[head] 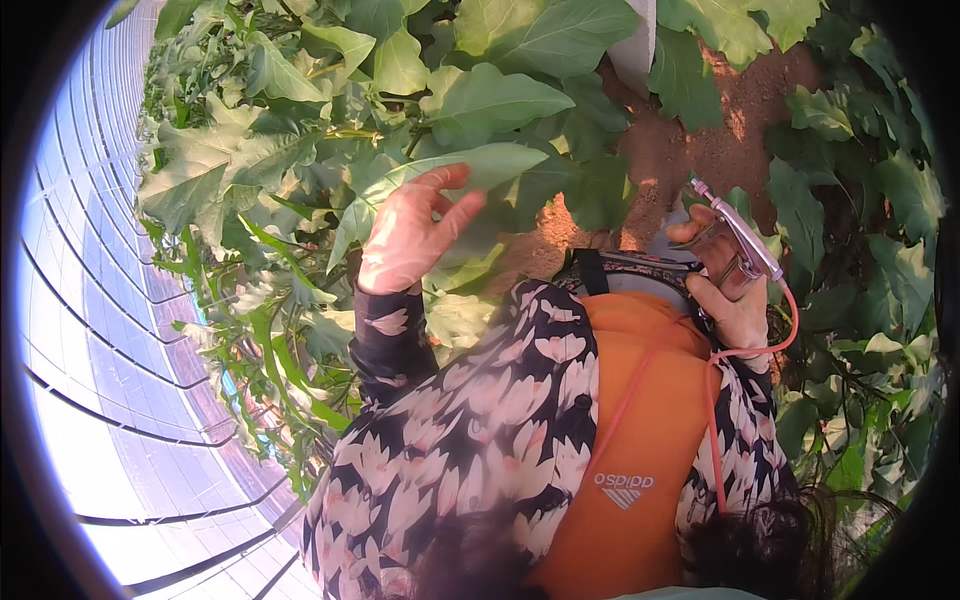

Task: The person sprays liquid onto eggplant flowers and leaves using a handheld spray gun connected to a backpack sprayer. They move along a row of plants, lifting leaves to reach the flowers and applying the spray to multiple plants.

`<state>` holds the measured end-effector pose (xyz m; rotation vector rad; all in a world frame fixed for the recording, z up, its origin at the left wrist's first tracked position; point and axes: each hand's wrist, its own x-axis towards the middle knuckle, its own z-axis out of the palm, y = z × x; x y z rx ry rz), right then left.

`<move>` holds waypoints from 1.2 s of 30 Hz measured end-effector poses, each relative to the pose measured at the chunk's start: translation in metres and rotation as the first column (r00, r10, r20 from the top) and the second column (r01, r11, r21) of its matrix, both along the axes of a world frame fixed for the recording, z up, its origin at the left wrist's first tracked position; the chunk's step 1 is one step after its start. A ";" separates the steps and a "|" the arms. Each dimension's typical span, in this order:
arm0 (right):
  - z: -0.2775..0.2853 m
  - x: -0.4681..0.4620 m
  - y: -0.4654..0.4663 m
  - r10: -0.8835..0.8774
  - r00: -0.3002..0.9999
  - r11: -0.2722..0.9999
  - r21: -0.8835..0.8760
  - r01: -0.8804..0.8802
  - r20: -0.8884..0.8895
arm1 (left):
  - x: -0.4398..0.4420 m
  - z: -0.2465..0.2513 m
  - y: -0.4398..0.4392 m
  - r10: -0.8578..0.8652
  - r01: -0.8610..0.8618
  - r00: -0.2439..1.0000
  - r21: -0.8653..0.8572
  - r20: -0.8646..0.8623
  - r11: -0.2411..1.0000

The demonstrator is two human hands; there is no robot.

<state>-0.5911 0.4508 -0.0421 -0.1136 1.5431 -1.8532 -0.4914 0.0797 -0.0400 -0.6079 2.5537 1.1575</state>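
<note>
My left hand (416, 229) is raised among broad lobed leaves that look like eggplant foliage. Its thumb and forefinger are apart, with nothing seen between them. Right behind the fingers lies a long green leaf (499, 163); whether I touch it cannot be told. In my right hand (727, 300), near my waist, is a slim metal hand sprayer (739, 232) with a lever, its narrow nozzle pointing up and to the left. From its lower end a thin pink hose (793, 319) loops back over my orange shirt (645, 390).
Dense leaves (300, 157) fill the left and front, and more foliage (885, 225) stands on the right. Reddish-brown soil (720, 135) runs between the rows. A pale post-like piece (634, 45) stands ahead. Curved ribs (112, 420) of a greenhouse film wall are at far left.
</note>
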 end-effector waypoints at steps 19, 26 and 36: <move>-0.011 0.361 -0.108 0.361 0.909 0.931 -0.018 -0.365 0.206 | 0.530 -0.230 -0.147 0.122 0.200 0.617 -0.304 0.777 0.931; -0.025 0.438 -0.152 0.476 0.867 0.879 -0.090 -0.468 0.145 | 0.684 -0.241 -0.209 0.857 -0.846 0.505 0.137 -0.103 0.515; 0.017 0.459 -0.186 0.453 0.887 0.888 -0.130 -0.440 0.090 | 0.631 -0.137 -0.192 0.547 -0.559 0.828 -0.127 -0.122 0.819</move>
